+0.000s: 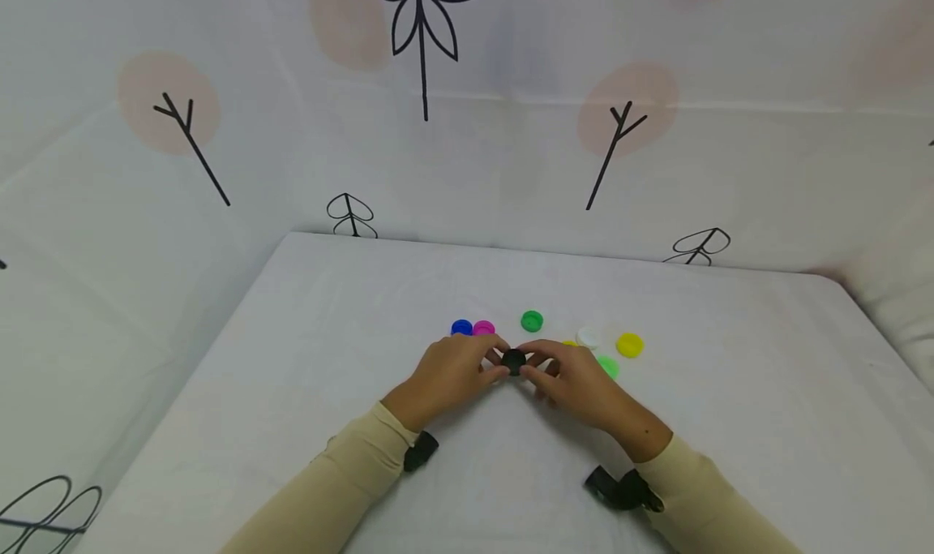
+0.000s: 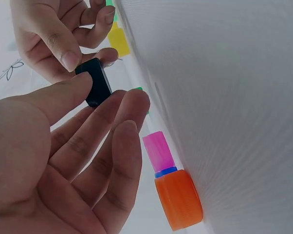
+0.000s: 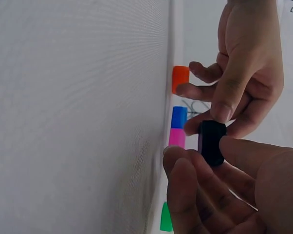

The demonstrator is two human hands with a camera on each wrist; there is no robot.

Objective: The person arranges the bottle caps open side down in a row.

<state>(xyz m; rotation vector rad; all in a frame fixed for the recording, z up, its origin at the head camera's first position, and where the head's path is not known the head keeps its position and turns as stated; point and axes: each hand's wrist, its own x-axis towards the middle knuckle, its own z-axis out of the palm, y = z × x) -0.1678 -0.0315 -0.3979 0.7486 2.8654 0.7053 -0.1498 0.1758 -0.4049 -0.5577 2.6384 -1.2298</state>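
Observation:
A small round black cap (image 1: 514, 362) is held up between two hands above the white table. My left hand (image 1: 456, 371) pinches its left side between thumb and fingers. From the other side, my right hand (image 1: 580, 380) pinches the same cap. In the left wrist view, the black cap (image 2: 95, 83) shows edge-on under the thumb. Just beyond the left hand lie a blue cap (image 1: 462, 327) and a pink cap (image 1: 484, 328). An orange cap (image 2: 179, 200) appears in both wrist views, but the left hand hides it from the head view.
A green cap (image 1: 532, 320) lies behind the hands. By the right hand are a white cap (image 1: 588, 337), a yellow cap (image 1: 630, 345), a light green cap (image 1: 608, 367) and another yellow one, partly covered. A patterned cloth (image 1: 503, 165) hangs behind the table (image 1: 328, 294).

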